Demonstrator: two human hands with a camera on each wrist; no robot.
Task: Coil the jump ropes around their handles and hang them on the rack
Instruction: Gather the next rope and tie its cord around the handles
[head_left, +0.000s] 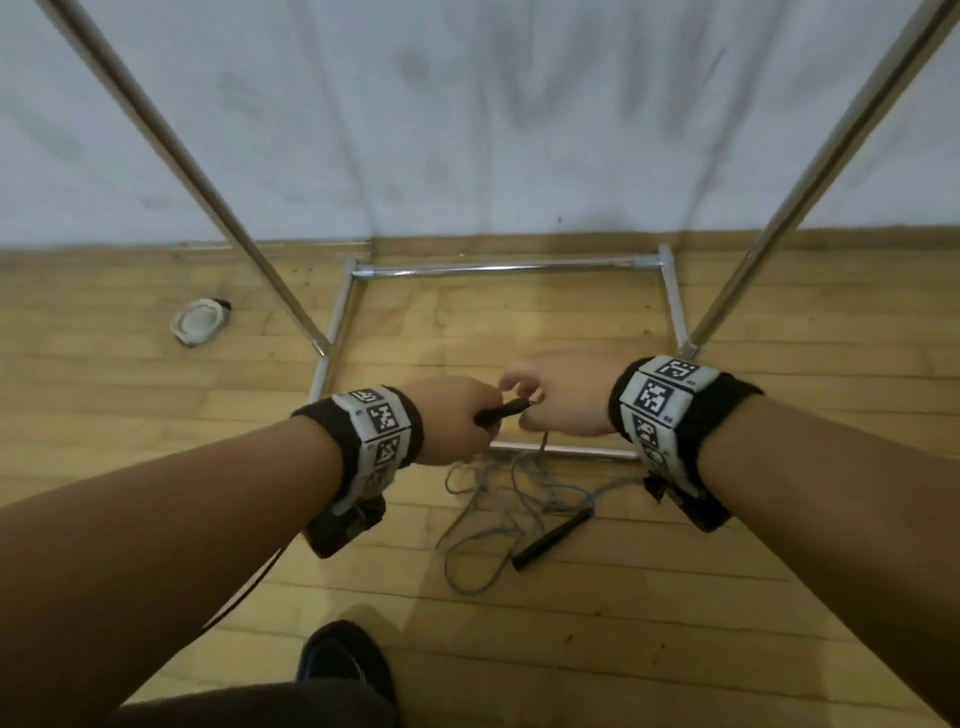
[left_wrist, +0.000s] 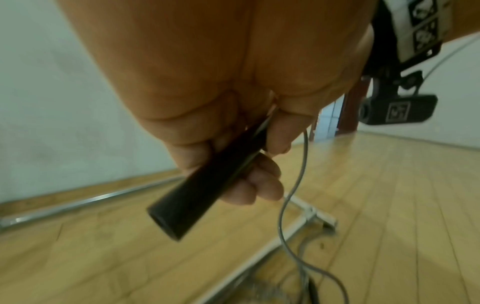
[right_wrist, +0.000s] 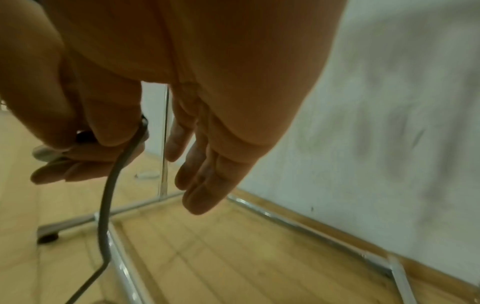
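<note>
Two hands – left hand (head_left: 451, 420) grips handle (left_wrist: 197, 189) | right hand (head_left: 561, 395) pinches rope (right_wrist: 109, 191) – wrist-only.

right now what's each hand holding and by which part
The left hand grips one black handle of the jump rope around its middle. The right hand pinches the grey cord just where it leaves that handle.

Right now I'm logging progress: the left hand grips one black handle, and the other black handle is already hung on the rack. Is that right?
Not quite. The left hand does grip one black handle, but the other black handle lies on the wooden floor amid the loose grey rope, not on the rack. The head view shows it.
</note>
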